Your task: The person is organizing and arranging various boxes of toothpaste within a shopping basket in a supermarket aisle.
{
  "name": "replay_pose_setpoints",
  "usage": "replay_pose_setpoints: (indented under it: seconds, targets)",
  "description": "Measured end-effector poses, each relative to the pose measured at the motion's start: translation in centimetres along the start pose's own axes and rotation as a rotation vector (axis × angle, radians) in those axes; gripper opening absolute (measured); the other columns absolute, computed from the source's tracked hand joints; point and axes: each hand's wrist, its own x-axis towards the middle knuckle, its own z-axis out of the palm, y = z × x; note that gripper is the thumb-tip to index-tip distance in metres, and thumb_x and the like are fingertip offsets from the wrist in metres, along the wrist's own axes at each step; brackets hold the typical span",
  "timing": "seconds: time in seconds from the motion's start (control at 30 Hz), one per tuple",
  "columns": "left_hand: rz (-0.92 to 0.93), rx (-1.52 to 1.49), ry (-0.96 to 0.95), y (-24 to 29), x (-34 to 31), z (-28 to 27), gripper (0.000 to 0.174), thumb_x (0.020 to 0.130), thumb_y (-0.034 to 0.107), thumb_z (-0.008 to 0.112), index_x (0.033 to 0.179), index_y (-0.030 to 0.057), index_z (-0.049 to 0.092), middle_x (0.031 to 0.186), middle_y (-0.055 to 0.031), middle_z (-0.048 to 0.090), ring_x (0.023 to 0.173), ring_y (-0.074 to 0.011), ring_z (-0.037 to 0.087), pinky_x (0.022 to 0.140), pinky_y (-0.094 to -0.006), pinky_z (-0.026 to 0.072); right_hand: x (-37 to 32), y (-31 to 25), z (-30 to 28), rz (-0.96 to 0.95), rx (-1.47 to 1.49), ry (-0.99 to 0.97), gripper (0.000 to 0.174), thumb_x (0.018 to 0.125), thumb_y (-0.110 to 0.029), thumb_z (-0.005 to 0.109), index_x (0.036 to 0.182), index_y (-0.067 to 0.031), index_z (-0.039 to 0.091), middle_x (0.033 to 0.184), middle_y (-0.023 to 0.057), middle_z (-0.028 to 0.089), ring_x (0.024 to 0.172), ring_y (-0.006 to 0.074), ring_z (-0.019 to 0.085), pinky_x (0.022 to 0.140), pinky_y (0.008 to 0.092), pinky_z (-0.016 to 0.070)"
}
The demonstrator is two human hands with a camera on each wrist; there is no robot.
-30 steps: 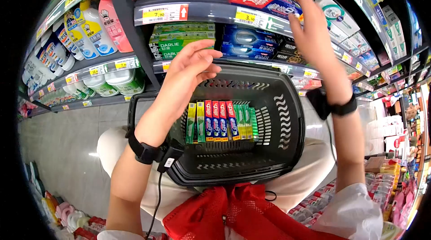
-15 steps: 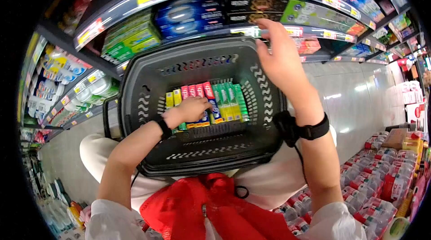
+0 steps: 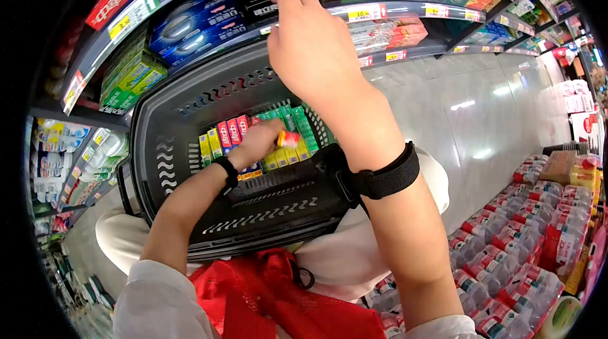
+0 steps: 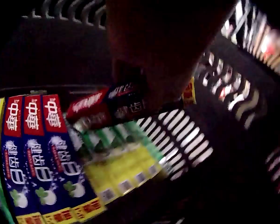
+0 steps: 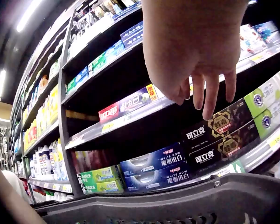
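Aisle: toothpaste shelf point(image 5: 86, 138), basket point(image 5: 130, 207) in front
Left hand point(image 3: 261, 139): gripping a red-blue box point(image 4: 116, 102), kinda tilted over the green-yellow boxes point(image 4: 119, 172) in the basket
Right hand point(image 3: 316, 44): loose, fingers slightly apart, near the black boxes point(image 5: 219, 142)

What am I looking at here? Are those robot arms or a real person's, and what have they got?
They belong to a real person, working with two bare hands. The wide picture with rounded edges looks down from the person's head. The dark, blurry one comes from the left wrist, and the last one from the right wrist.

In the black basket is a row of small boxes, some red and blue, others green and yellow. The left hand holds one more red and blue box above them. The right hand seems to hold nothing. It's near some black boxes; I can't tell whether it touches them.
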Motion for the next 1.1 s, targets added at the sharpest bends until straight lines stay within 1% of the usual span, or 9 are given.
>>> replay_pose_setpoints:
  seconds: [0.07,0.17,0.27,0.43,0.53,0.6,0.73,0.9,1.1]
  targets:
    - [-0.404,-0.416,0.219,1.6,-0.1,-3.6,0.028,0.072,0.006,0.065,0.096,0.0025,0.052,0.091,-0.0111,0.058,0.085,-0.0298,0.060,0.071,-0.0372,0.0476,-0.3,-0.1,0.5,-0.010,-0.023,-0.091,0.030,0.075,-0.008,0.053,0.104,0.0010,0.050,0.096,0.0192,0.055,0.080,0.0371,0.057,0.070,0.0444,0.0469]
    - [-0.793,-1.233,0.383,0.5,-2.4,-8.1,0.044,0.080,0.016,0.063,0.113,0.0039,0.038,0.100,-0.0072,0.056,0.090,-0.0179,0.059,0.076,-0.0331,0.0492,-1.1,-0.6,1.7,-0.007,-0.041,-0.158,0.030,0.078,-0.014,0.056,0.104,-0.0007,0.051,0.098,0.0175,0.056,0.083,0.0362,0.057,0.071,0.0437,0.0466]
    - [-0.694,-1.564,0.509,1.0,-6.0,-13.0,0.044,0.084,0.016,0.057,0.118,0.0055,0.031,0.106,-0.0101,0.053,0.098,-0.0219,0.057,0.083,-0.0380,0.0485,-2.3,-1.2,3.0,0.059,-0.005,-0.257,0.036,0.081,-0.029,0.056,0.104,-0.0016,0.052,0.099,0.0166,0.055,0.091,0.0328,0.056,0.077,0.0439,0.0438]
    - [-0.599,-1.566,0.637,1.6,-10.6,-18.7,0.052,0.085,0.013,0.054,0.124,0.0081,0.020,0.112,-0.0129,0.048,0.102,-0.0236,0.054,0.086,-0.0422,0.0478,-4.8,-1.8,5.3,0.213,0.349,-0.532,0.051,0.086,-0.037,0.053,0.115,0.0052,0.046,0.108,0.0213,0.055,0.095,0.0276,0.056,0.080,0.0331,0.0451]
    - [-0.424,-1.679,0.688,2.4,-11.9,-21.0,0.059,0.084,0.012,0.056,0.129,0.0100,0.017,0.117,-0.0118,0.044,0.107,-0.0225,0.049,0.092,-0.0457,0.0422,-4.4,-5.9,3.4,0.758,0.884,-0.896,0.050,0.088,-0.036,0.051,0.120,0.0031,0.042,0.105,0.0125,0.057,0.086,0.0208,0.061,0.079,0.0298,0.0461]
    - [-0.385,-1.655,0.748,2.8,-12.3,-22.6,0.057,0.085,0.012,0.056,0.128,0.0092,0.019,0.117,-0.0101,0.044,0.108,-0.0216,0.049,0.092,-0.0447,0.0413,-4.8,-6.9,3.4,0.590,0.929,-0.939,0.047,0.089,-0.033,0.051,0.119,0.0023,0.042,0.105,0.0116,0.057,0.084,0.0198,0.062,0.077,0.0284,0.0471]
    - [-0.233,-1.575,0.704,4.0,-13.3,-23.9,0.055,0.086,0.017,0.056,0.129,0.0055,0.022,0.113,-0.0103,0.048,0.106,-0.0208,0.050,0.093,-0.0391,0.0410,-6.0,-11.1,4.5,0.726,1.522,-0.698,0.041,0.091,-0.027,0.048,0.118,0.0025,0.041,0.104,0.0141,0.058,0.086,0.0236,0.062,0.079,0.0330,0.0494]
    - [-0.292,-1.088,0.442,2.9,-14.9,-23.2,0.040,0.092,0.021,0.046,0.125,-0.0002,0.038,0.102,-0.0104,0.057,0.092,-0.0124,0.055,0.081,-0.0270,0.0448,-7.7,-11.8,7.3,0.250,1.145,-1.054,0.032,0.091,-0.025,0.049,0.112,-0.0010,0.044,0.101,0.0112,0.058,0.087,0.0150,0.057,0.079,0.0271,0.0446]
    - [-0.229,-0.854,0.215,2.2,-15.3,-22.5,0.031,0.090,0.014,0.048,0.116,-0.0010,0.050,0.101,-0.0079,0.059,0.083,-0.0090,0.056,0.073,-0.0240,0.0463,-3.7,-8.3,4.7,0.836,1.212,-0.699,0.043,0.092,-0.041,0.038,0.111,-0.0038,0.047,0.089,0.0082,0.059,0.074,0.0172,0.059,0.064,0.0287,0.0473]
